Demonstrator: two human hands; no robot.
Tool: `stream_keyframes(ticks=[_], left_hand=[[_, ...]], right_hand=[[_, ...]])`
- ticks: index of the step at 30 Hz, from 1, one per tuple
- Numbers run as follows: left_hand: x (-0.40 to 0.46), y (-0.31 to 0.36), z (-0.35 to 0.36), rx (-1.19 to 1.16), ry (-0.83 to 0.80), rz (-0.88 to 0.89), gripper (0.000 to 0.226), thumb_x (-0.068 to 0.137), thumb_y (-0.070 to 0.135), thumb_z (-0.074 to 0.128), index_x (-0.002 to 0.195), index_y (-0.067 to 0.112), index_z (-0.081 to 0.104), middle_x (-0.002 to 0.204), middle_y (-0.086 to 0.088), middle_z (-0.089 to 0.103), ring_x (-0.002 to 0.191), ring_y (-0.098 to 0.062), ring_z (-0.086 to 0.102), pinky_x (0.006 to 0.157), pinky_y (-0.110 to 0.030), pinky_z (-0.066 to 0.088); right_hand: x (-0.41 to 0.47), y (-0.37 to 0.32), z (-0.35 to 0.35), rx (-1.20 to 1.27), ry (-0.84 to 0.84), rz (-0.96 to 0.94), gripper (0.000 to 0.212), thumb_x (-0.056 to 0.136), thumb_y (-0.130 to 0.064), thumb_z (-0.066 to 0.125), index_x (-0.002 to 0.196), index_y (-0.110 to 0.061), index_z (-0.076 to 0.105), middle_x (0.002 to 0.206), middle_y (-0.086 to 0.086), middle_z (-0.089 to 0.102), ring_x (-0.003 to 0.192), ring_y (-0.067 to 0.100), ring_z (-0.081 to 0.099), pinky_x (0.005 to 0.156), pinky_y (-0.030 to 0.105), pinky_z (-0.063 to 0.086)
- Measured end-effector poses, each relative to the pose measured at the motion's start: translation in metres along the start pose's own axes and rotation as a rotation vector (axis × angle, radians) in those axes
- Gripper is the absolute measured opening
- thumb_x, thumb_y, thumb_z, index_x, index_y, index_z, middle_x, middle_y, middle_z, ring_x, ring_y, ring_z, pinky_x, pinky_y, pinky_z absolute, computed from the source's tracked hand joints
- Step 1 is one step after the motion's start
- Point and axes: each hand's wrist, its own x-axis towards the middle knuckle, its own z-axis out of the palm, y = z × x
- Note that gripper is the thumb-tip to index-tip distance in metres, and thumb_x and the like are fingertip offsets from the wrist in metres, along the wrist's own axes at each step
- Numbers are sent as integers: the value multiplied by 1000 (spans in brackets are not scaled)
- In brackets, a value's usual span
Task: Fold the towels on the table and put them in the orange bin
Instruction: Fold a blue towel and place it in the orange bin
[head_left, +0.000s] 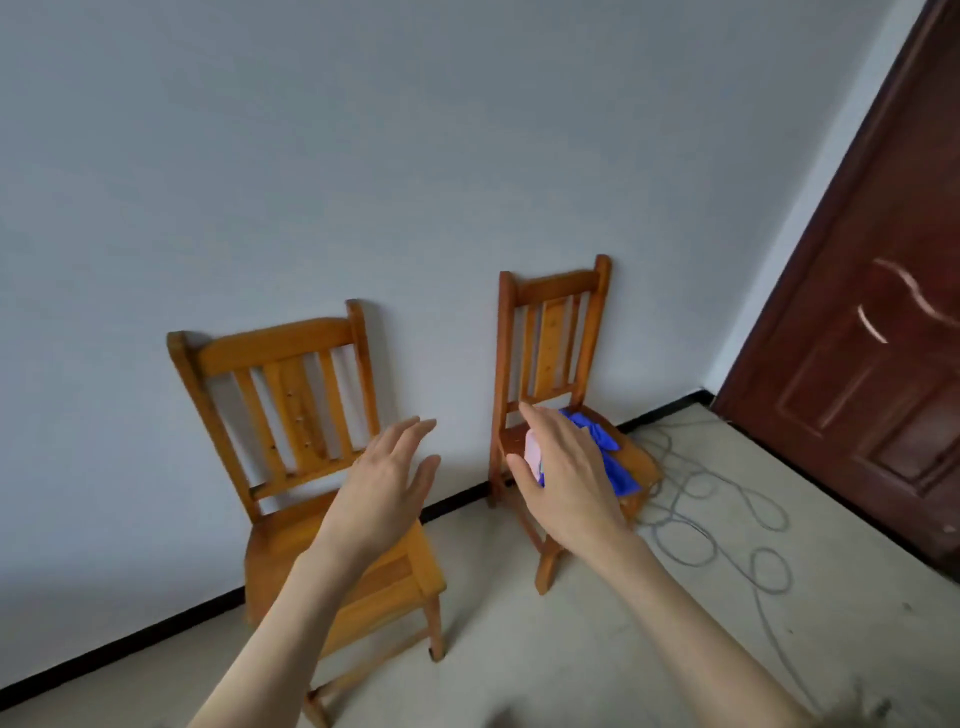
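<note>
A blue cloth (608, 457) lies bunched on the seat of the right wooden chair (550, 332). A pale pink item (533, 454) shows just under my right hand (566, 478), which hovers over that seat with fingers spread; whether it touches the pink item I cannot tell. My left hand (387, 483) is raised in front of the left wooden chair (291, 395), fingers apart and holding nothing. No table and no orange bin are in view.
Both chairs stand against a pale wall with a black baseboard (130, 639). A grey cable (717, 519) lies in loops on the floor right of the right chair. A dark brown door (872, 338) fills the right side.
</note>
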Motion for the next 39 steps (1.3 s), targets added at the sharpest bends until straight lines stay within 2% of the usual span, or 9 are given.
stream_keyframes(ticks=[3, 8, 12, 16, 19, 26, 31, 34, 39], left_hand=[[57, 5, 45, -27, -78, -3, 45, 98, 32, 38, 141, 21, 34, 148, -2, 34, 132, -23, 39, 108, -36, 37], [159, 13, 110, -44, -191, -76, 45, 98, 36, 37, 141, 23, 34, 148, -1, 35, 135, -21, 34, 109, -37, 34], [226, 23, 163, -46, -294, -55, 42, 97, 38, 38, 137, 25, 38, 143, -1, 42, 130, -20, 41, 104, -34, 37], [282, 31, 217, -38, -383, -43, 38, 97, 37, 41, 134, 27, 42, 140, 1, 45, 124, -19, 46, 100, -32, 41], [320, 32, 257, -36, -430, -81, 38, 97, 35, 42, 134, 26, 43, 140, 0, 45, 123, -19, 47, 100, -32, 42], [391, 29, 368, -89, -451, -355, 36, 97, 31, 43, 132, 23, 45, 137, -2, 49, 119, -22, 52, 98, -31, 42], [398, 26, 465, -133, -563, -565, 41, 95, 20, 46, 136, 17, 41, 139, -6, 45, 127, -22, 41, 100, -26, 30], [396, 19, 512, -128, -597, -663, 45, 94, 16, 46, 138, 16, 39, 140, -7, 42, 129, -25, 39, 105, -31, 30], [399, -19, 567, -115, -539, -769, 50, 90, 8, 50, 138, 9, 38, 141, -13, 40, 126, -31, 42, 103, -41, 35]], right_hand=[[36, 53, 7, -40, -18, 38, 51, 94, -31, 48, 140, -14, 36, 137, 3, 47, 128, 20, 41, 107, 43, 33], [101, 132, 15, -71, -136, 107, 52, 95, -29, 44, 143, -17, 29, 147, 2, 36, 137, 19, 29, 113, 41, 23], [135, 199, 12, -104, -163, 170, 51, 96, -28, 44, 144, -16, 29, 146, 3, 37, 134, 19, 32, 111, 38, 25], [170, 267, 19, -90, -217, 266, 52, 97, -31, 41, 145, -19, 26, 148, 0, 33, 136, 17, 28, 112, 39, 23], [202, 314, 34, -86, -270, 257, 51, 97, -33, 40, 145, -20, 26, 148, -1, 34, 137, 17, 29, 112, 39, 24], [282, 434, 81, -42, -432, 152, 50, 97, -32, 41, 144, -17, 28, 147, 1, 37, 136, 17, 32, 111, 37, 28], [308, 514, 129, -34, -627, 87, 51, 98, -32, 38, 145, -16, 26, 148, 1, 35, 136, 15, 30, 112, 34, 24], [317, 548, 166, -25, -744, 65, 51, 99, -31, 37, 146, -15, 26, 148, 2, 35, 136, 16, 30, 111, 34, 24], [329, 588, 234, -1, -837, 30, 50, 98, -29, 40, 144, -15, 28, 146, 2, 38, 135, 16, 33, 109, 36, 28]])
